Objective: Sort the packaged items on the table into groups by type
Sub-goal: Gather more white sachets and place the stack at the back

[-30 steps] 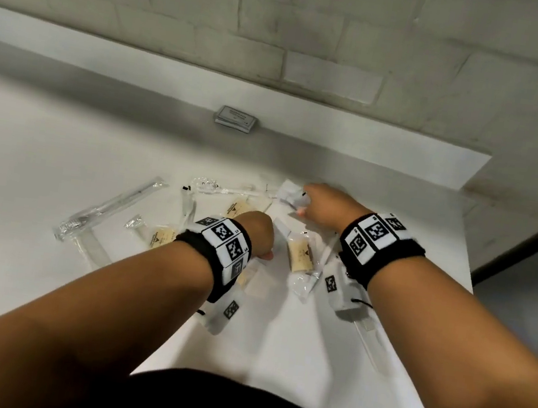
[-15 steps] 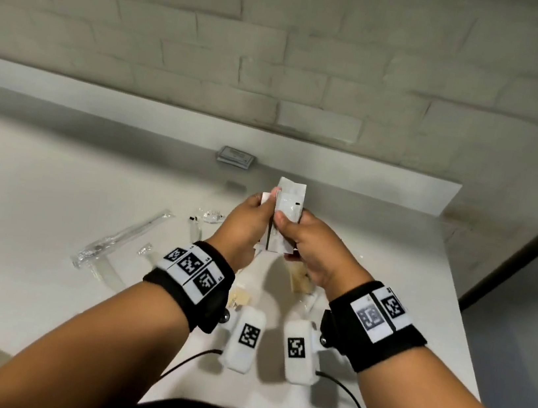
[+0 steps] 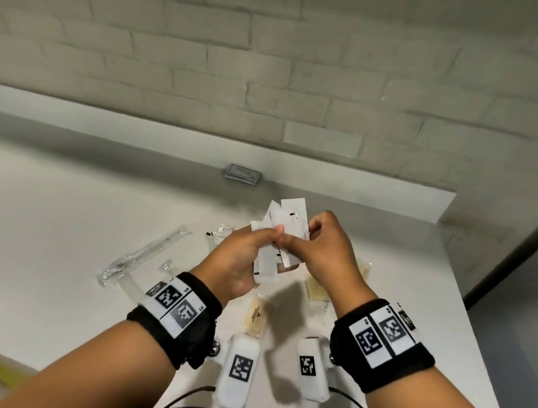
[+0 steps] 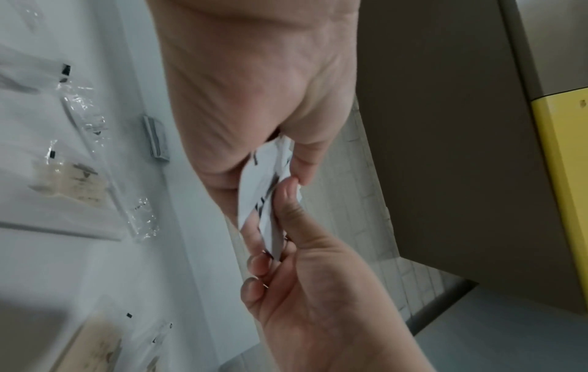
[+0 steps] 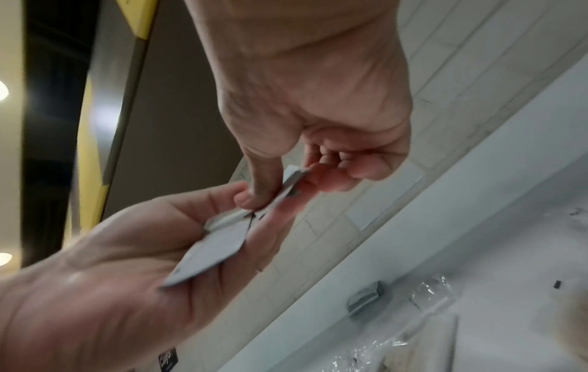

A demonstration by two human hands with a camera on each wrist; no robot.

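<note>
Flat white paper sachets [image 3: 286, 228], fanned

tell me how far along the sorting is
Early on. Done, it seems: a small grey stack sits alone by the wall. In hand: both the left hand and right hand grip a fan of white sachets above the table. Left: the beige packets and clear wrappers lie mixed below the hands, not yet grouped.

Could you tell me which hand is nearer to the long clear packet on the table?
Left. The left hand is raised just right of the long clear packet; the right hand is farther right.
</note>
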